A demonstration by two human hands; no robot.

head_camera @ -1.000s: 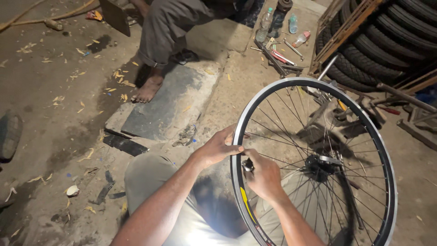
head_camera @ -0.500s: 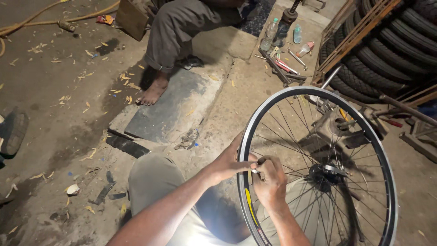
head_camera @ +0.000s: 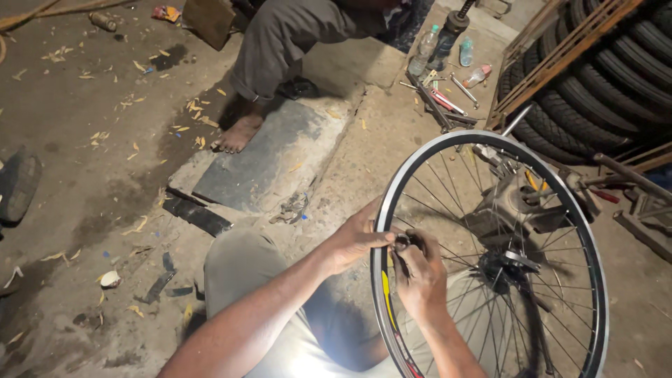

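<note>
Wheel (head_camera: 490, 259) of a bicycle stands upright on the dirt floor (head_camera: 84, 210), before the person's knee; left hand (head_camera: 357, 238) grips the rim (head_camera: 386, 210) with fingers closed on it; right hand (head_camera: 420, 276) pinches a small dark tool (head_camera: 402, 243) at a spoke near the rim; I think the tool may slip off, because the grip is very small, and the wheel could tip.

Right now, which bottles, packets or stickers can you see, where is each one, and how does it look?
Clear plastic bottle with green cap: top centre, upright on the concrete step.
Small clear plastic bottle with pale blue label: right of it.
Yellow sticker on the bicycle wheel rim: below the left hand.
Red crumpled packet: top left, on the ground.
</note>
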